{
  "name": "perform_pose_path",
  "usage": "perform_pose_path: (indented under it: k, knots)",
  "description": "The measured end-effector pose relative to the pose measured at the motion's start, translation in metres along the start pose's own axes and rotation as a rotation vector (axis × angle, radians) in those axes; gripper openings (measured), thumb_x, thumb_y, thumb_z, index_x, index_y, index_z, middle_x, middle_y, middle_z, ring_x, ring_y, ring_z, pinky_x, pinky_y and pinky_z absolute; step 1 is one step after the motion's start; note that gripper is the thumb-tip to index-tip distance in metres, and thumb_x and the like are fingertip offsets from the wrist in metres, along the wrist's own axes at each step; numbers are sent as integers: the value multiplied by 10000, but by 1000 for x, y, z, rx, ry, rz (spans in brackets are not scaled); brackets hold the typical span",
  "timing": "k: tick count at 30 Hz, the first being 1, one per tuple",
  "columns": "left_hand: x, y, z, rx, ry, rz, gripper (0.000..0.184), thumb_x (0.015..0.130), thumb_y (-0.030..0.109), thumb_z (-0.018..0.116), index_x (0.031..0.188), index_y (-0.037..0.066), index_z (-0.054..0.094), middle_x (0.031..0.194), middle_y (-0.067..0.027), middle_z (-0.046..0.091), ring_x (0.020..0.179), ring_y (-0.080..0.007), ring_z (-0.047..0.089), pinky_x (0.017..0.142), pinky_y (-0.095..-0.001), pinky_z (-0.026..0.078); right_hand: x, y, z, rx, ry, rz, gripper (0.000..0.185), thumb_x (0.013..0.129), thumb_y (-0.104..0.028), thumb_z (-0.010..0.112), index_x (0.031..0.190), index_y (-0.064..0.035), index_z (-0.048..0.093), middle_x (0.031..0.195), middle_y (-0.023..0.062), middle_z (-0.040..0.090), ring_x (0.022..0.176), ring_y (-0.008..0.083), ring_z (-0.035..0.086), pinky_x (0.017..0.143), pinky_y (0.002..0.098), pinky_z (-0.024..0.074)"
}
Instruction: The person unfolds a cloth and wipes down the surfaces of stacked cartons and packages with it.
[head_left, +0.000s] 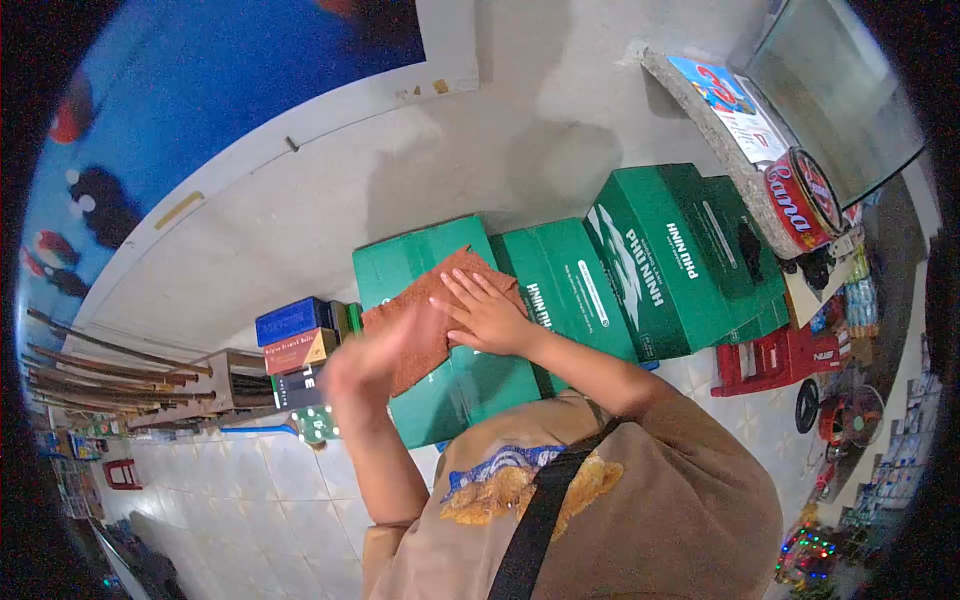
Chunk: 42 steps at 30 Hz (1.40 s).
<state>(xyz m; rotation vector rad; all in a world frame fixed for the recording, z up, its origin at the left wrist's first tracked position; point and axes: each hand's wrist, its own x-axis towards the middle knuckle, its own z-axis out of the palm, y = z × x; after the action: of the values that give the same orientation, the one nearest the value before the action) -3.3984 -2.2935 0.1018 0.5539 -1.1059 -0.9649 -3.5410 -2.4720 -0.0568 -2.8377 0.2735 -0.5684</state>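
Note:
A reddish-brown cloth lies spread over the green cardboard boxes in front of me. My right hand rests flat on the cloth's right part, its fingers stretched out and apart. My left hand is at the cloth's left side, smeared by motion; its fingers cannot be made out, nor whether it touches the cloth.
Left of the green boxes are stacked smaller boxes, a blue one on top. A red tin stands on a ledge at right, near a glass tank. A red plastic stool is below. A pool table fills the upper left, with cues nearby.

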Motion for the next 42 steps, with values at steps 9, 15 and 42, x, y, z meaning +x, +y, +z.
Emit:
perform_pose_path:
  k: [9,15,42]
  knots:
    - [-42,-142,-53,1865,52,-368,589,980,380,472,1494,102,403,1573,-147,336,1470,-314,278,1195,-541,157,-17,-12,1,-46,-65,41,657,949,-466,540,1502,-144,395,1600,215,224,1482,392,207,1199,520,153]
    - [-43,-144,-52,1819,92,-416,580,985,384,472,1507,144,393,1587,-109,326,1477,-318,264,1197,-541,151,-15,-17,-5,-79,-98,71,719,943,-489,536,1533,-133,330,1596,197,249,1483,366,221,1197,516,172]
    - [-44,-142,-52,1808,94,-377,610,961,390,517,1512,165,385,1574,-88,352,1460,-301,304,1197,-523,179,8,21,-54,131,-139,234,688,978,-367,533,1544,-79,269,1619,151,221,1488,358,211,1172,621,127]
